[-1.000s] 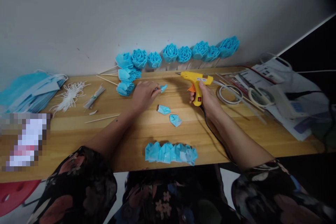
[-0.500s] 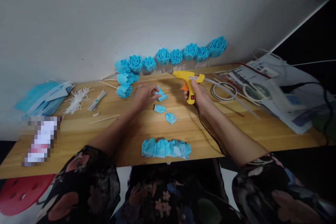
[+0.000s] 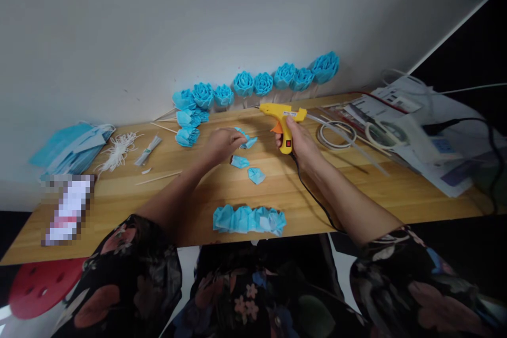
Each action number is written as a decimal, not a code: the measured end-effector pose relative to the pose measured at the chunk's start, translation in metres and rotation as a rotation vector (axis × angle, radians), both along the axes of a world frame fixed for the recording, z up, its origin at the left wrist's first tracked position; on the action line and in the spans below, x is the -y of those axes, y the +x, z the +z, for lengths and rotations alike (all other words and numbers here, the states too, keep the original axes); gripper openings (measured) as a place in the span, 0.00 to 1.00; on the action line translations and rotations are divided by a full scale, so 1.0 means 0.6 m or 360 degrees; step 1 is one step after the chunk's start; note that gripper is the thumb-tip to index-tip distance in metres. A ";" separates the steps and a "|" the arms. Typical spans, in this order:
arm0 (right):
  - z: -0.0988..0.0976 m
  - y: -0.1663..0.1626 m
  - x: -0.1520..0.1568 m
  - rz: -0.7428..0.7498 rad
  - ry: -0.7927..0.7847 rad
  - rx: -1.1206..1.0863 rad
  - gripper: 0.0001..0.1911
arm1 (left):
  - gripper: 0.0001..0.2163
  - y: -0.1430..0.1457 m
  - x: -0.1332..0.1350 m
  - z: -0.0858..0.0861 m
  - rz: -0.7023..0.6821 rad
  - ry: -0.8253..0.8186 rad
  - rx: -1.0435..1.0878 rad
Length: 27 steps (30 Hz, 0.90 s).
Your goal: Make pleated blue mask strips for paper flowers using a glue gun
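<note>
My right hand (image 3: 300, 140) is wrapped around the handle of a yellow glue gun (image 3: 277, 111), its nozzle pointing left and a clear glue stick (image 3: 325, 122) running out of its back. My left hand (image 3: 226, 145) is closed in a pinch on a folded blue petal (image 3: 250, 142), partly hidden by the fingers. Just below it on the table lie two loose blue petals, one folded petal (image 3: 240, 162) and one rounder petal (image 3: 256, 175). Nearer the table's front edge is a crumpled row of blue petals (image 3: 247, 220).
Blue flowers (image 3: 263, 84) stand along the wall, and more flowers on sticks (image 3: 187, 136) lie left. Face masks (image 3: 71, 148), white cords (image 3: 119, 151), twist ties (image 3: 148, 150) and a blurred phone-like object (image 3: 69, 211) sit farther left. A tape roll (image 3: 336, 134) and papers (image 3: 447, 169) lie right.
My left hand has shifted slightly right, and its fingers cover more of the petal. My right hand keeps the glue gun in nearly the same place. The view has shifted a little.
</note>
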State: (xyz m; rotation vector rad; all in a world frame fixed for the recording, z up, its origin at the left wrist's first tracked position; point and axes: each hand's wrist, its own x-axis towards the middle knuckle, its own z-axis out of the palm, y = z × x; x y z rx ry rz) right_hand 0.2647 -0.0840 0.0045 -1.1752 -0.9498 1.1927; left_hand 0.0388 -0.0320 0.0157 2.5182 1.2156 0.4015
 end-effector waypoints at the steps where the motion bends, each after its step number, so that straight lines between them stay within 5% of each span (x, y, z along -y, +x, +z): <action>1: 0.001 0.000 0.000 -0.0002 -0.0006 -0.0001 0.33 | 0.13 0.004 0.003 0.002 0.0045 0.0108 -0.0048; 6: 0.005 0.000 0.001 -0.0011 -0.0023 0.0007 0.32 | 0.05 0.021 0.012 0.007 0.0160 0.0376 -0.0121; 16: 0.016 -0.001 0.008 -0.0014 -0.0014 0.0025 0.33 | 0.15 0.020 0.002 -0.008 0.0080 -0.0041 -0.0051; 23: 0.013 0.000 0.006 -0.0015 0.0029 0.0021 0.33 | 0.17 0.048 0.063 0.032 0.0251 0.0258 -0.0030; 27: 0.011 -0.001 0.008 -0.0010 0.0061 0.0005 0.33 | 0.18 0.084 0.088 0.042 0.0011 -0.0167 0.0241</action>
